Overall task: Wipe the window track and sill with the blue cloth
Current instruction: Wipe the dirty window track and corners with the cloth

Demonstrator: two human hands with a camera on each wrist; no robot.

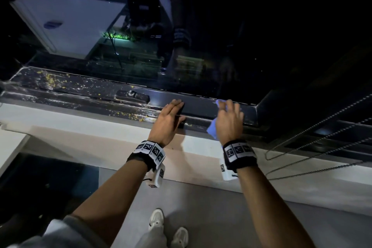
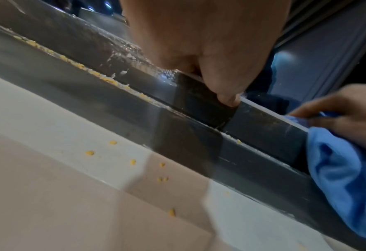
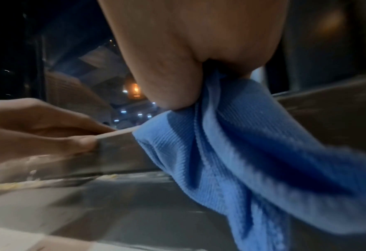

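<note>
The dark window track (image 1: 84, 94) runs left to right under the glass, with yellow crumbs and white dust on its left part. Below it lies the pale sill (image 1: 96, 139). My right hand (image 1: 229, 121) grips the blue cloth (image 1: 213, 129) and holds it on the track's right end; the cloth (image 3: 231, 144) hangs down from the curled fingers. My left hand (image 1: 171, 119) rests on the track rail just left of it, fingers straight over the top and thumb (image 2: 229, 100) against the rail's front face (image 2: 263, 130). The cloth (image 2: 345, 178) drapes over that rail.
A small latch block (image 1: 132, 95) sits on the track left of my hands. Yellow crumbs (image 2: 132, 162) dot the sill. Bead chains of a blind (image 1: 314, 159) lie on the sill at the right. The dark frame corner (image 1: 259, 106) closes the track on the right. My shoes (image 1: 167, 227) stand below.
</note>
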